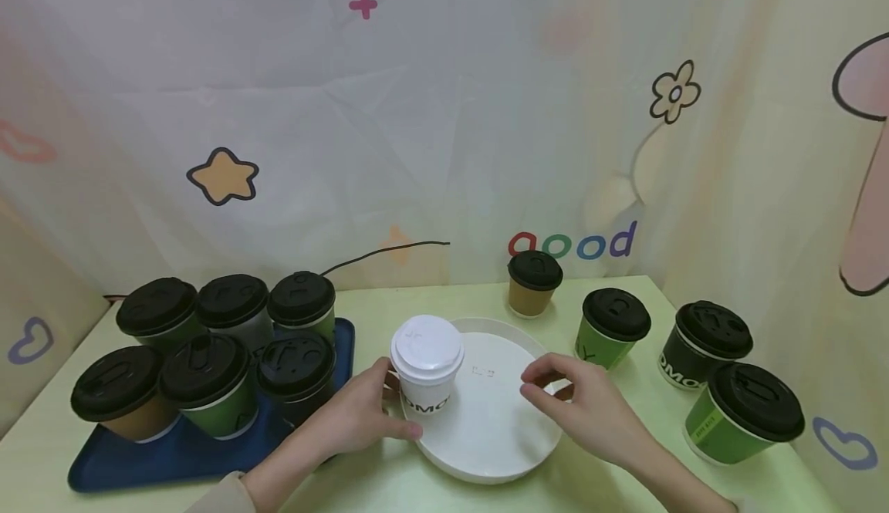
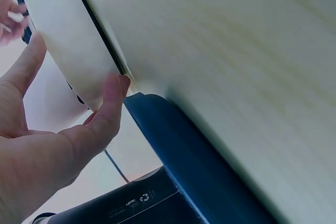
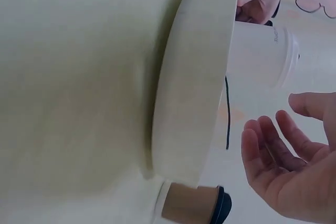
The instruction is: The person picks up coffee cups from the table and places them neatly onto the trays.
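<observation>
A white paper cup (image 1: 425,366) with a white lid stands upright on the left part of a round white tray (image 1: 500,428). Beside that cup, my left hand (image 1: 364,413) holds the tray's left edge, thumb at the near rim and fingers farther back. Its fingertips (image 2: 116,85) lie against the tray's side wall in the left wrist view. My right hand (image 1: 586,409) hovers over the tray's right side with loosely bent fingers and nothing in them. In the right wrist view this right hand (image 3: 294,156) is apart from both cup and tray wall.
A blue rectangular tray (image 1: 132,463) at left carries several black-lidded cups, close to my left hand. Right of the round tray stand a small brown cup (image 1: 532,297), a green cup (image 1: 603,343), a black cup (image 1: 684,359) and a larger green cup (image 1: 722,428). A printed curtain (image 1: 430,150) hangs behind.
</observation>
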`<state>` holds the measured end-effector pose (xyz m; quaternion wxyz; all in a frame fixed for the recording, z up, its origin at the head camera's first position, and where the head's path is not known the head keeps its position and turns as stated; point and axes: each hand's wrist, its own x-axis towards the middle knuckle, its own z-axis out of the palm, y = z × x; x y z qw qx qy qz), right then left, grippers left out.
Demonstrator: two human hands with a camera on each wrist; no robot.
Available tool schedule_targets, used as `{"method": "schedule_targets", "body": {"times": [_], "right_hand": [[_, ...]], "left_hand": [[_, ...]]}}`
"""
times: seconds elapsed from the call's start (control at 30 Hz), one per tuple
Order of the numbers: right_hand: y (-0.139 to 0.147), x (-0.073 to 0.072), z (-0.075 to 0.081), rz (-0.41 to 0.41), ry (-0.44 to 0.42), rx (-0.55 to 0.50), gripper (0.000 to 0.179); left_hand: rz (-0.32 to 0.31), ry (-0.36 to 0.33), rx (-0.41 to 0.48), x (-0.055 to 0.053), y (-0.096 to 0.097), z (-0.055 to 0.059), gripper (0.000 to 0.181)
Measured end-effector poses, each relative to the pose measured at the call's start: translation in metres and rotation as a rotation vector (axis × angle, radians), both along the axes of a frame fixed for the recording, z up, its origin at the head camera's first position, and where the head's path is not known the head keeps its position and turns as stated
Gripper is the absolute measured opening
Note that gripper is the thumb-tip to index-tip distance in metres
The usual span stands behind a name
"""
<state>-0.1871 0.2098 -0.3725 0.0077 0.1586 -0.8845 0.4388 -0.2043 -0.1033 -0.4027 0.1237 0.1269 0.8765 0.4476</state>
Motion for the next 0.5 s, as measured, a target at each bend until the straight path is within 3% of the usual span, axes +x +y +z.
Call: {"method": "schedule_targets", "body": {"times": [0.2,0.37,0.5], "right_hand": [[0.029,0.022,-0.006,-0.191,-0.047,0.069,0.008],[0.056,0.034,-0.013,-0.338,-0.224,0.098,0.022],[0.077,0.042,-0.02,-0.388,-0.37,0.154,0.033]], "left_hand": [[0.001,-0.005,0.005,0.0,0.001,-0.002,0.076],[-0.011,-0.01,0.005,0.001,0.002,-0.002,0.077],[-0.022,0.005,0.007,0.001,0.004,-0.002,0.077]]}}
